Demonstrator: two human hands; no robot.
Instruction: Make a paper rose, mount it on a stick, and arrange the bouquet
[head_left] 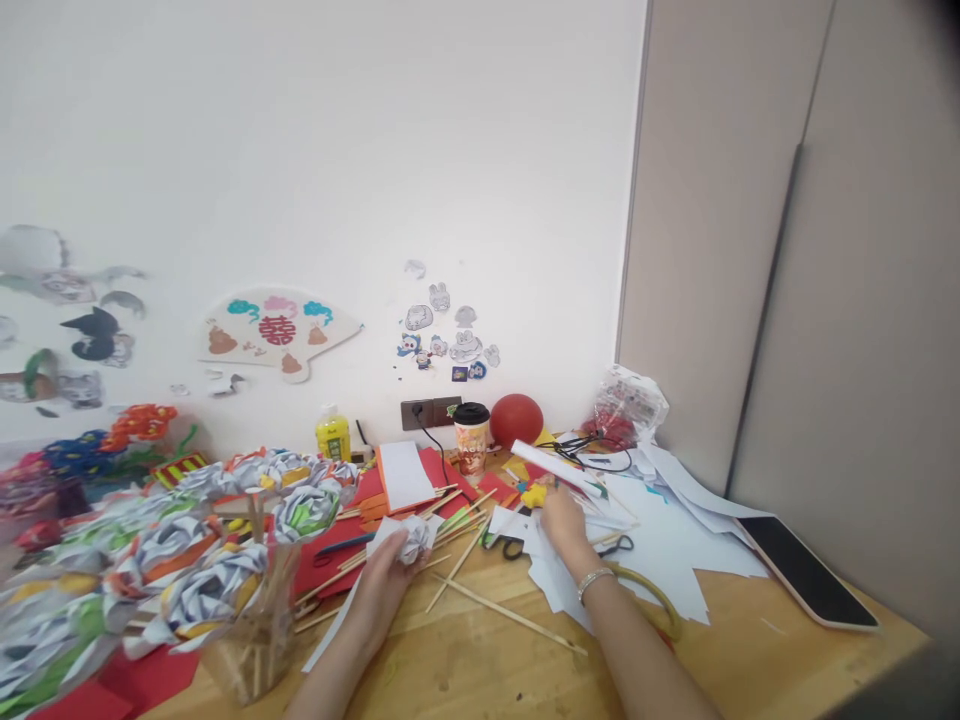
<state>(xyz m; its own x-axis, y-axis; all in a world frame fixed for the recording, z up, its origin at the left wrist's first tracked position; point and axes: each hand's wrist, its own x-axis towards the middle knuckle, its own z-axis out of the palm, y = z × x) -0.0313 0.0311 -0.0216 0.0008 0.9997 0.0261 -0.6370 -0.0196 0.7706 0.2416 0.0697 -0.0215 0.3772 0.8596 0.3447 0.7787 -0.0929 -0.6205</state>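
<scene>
Left hand (382,585) grips a crumpled paper flower (414,540), fingers closed around its lower part, held just above the desk (750,660) near centre. A white paper strip (337,620) hangs from the same hand down toward the desk edge. Right hand (564,528) rests palm down on the white paper sheets (660,560), fingers spread and loose, gripping nothing visible; bracelet (595,580) on the wrist. Scissors (508,546) lie just left of that hand. Wooden sticks (502,612) are scattered between the two hands. Jar of paper flowers (247,600) stands at left front. Coffee cup (472,438) and red ball (516,420) sit by the wall. Tablet (806,572) lies at the far right.
</scene>
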